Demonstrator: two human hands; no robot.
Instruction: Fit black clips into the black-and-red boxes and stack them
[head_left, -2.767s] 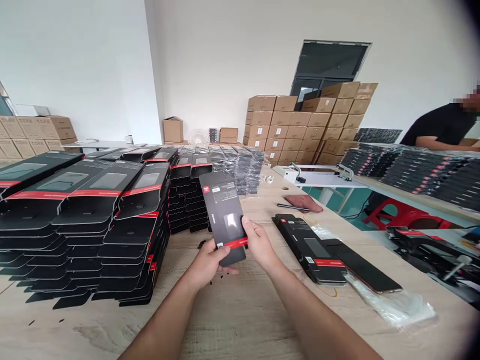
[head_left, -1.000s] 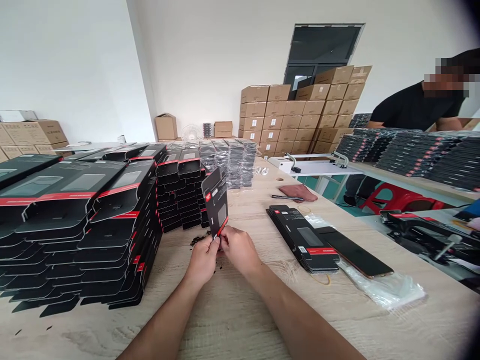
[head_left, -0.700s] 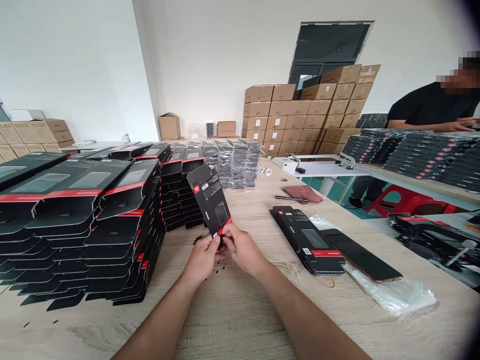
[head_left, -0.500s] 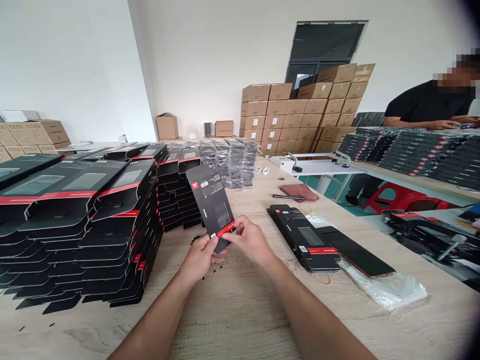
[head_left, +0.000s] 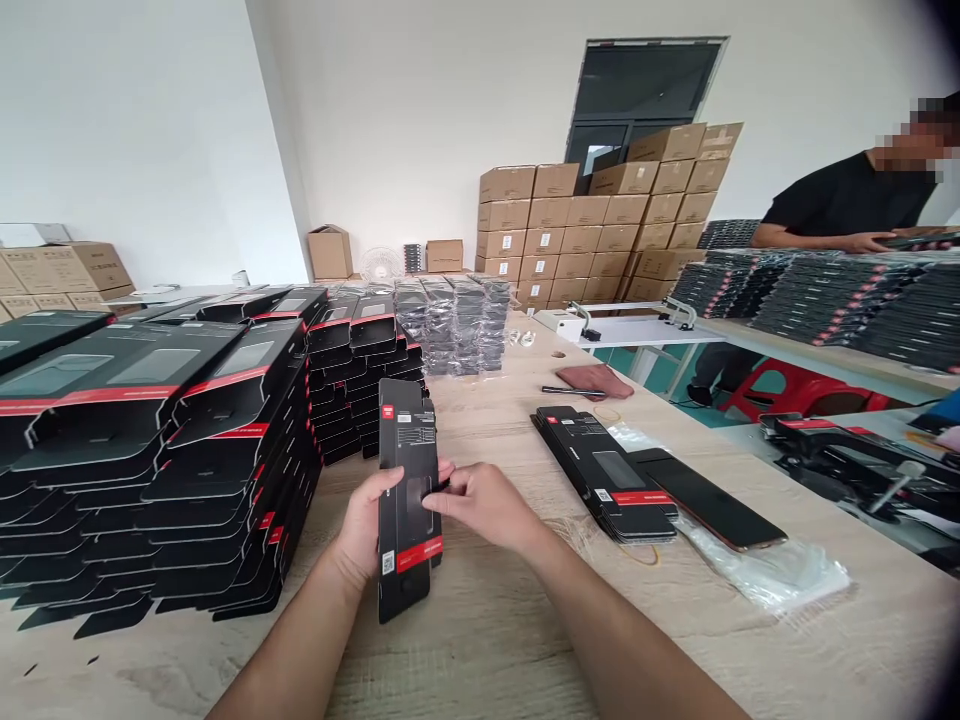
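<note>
I hold a flat black package sleeve (head_left: pixel 406 470) with a red band upright over the wooden table (head_left: pixel 480 640). My left hand (head_left: pixel 361 525) grips its left edge from behind, fingers wrapped round. At its right edge, about mid-height, my right hand (head_left: pixel 480 502) pinches it. A short pile of the same black sleeves (head_left: pixel 604 472) lies flat to the right. Beside that pile rests a dark glossy phone-shaped slab (head_left: pixel 709 513) on clear plastic wrap (head_left: pixel 780 578).
Tall stacks of flattened black-and-red cartons (head_left: pixel 172 440) fill the table's left. Wrapped black bundles (head_left: pixel 457 325) stand behind. A pen and maroon cloth (head_left: pixel 596 380) lie further back. Cardboard boxes (head_left: pixel 600 235) line the wall. A person in black (head_left: pixel 847 200) works at the right table.
The sleeve has come down from a tilted, raised pose to upright and closer to me. My hands shifted from its bottom end to its two sides.
</note>
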